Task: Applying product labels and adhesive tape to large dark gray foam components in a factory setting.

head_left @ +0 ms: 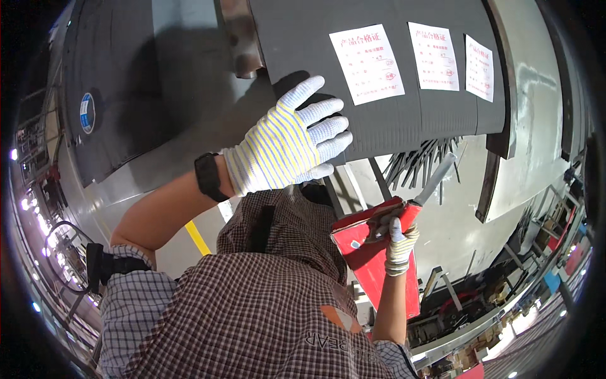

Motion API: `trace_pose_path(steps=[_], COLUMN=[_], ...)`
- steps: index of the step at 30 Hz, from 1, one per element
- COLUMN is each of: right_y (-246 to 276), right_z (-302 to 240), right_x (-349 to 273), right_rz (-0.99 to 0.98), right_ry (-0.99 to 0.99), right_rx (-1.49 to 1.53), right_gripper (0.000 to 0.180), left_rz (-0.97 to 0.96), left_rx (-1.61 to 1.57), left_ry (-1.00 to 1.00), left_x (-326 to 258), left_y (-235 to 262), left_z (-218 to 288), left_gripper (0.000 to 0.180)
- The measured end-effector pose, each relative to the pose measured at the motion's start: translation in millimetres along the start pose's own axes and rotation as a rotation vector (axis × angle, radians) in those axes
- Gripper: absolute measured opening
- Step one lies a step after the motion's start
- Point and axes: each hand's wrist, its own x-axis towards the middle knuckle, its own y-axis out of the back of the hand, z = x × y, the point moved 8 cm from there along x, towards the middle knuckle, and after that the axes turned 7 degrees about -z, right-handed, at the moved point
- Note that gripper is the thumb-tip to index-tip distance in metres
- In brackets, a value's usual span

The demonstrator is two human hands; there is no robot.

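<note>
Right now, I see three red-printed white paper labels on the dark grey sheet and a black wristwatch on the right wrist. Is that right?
Not quite: the head view shows the black wristwatch on the left wrist, behind the gloved left hand. Three red-printed white paper labels are on the dark grey sheet.

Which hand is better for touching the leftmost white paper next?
Probably the left hand: it's open, looks empty, and its fingertips are near that white paper. The right hand is lower, gripping a red box-like thing.
</note>
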Motion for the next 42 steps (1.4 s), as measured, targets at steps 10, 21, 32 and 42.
trace_pose_path(steps=[10,21,32,42], right_y=[-6.2,-6.1,-44.3,-85.9], right_z=[-3.6,-2.3,-95.0,-154.3], right_x=[0.5,-3.6,-41.3,-35.4], right_rz=[-0.02,0.006,-0.002,-0.02], right_ry=[-0.014,-0.03,0.242,0.418], right_rx=[0.033,0.054,-0.681,-1.082], right_gripper=[0.01,0.009,0.048,0.054], left_rz=[0.028,-0.006,0.008,0.054], left_rx=[0.007,0.01,0.025,0.005], left_ry=[-0.018,-0.015,-0.024,-0.034], left_x=[3.9,13.6,19.2,21.6], left_y=[0.2,2.1,3.0,1.5], left_z=[0.5,3.2,5.0,4.2], left_gripper=[0.056,0.052,0.054,0.05])
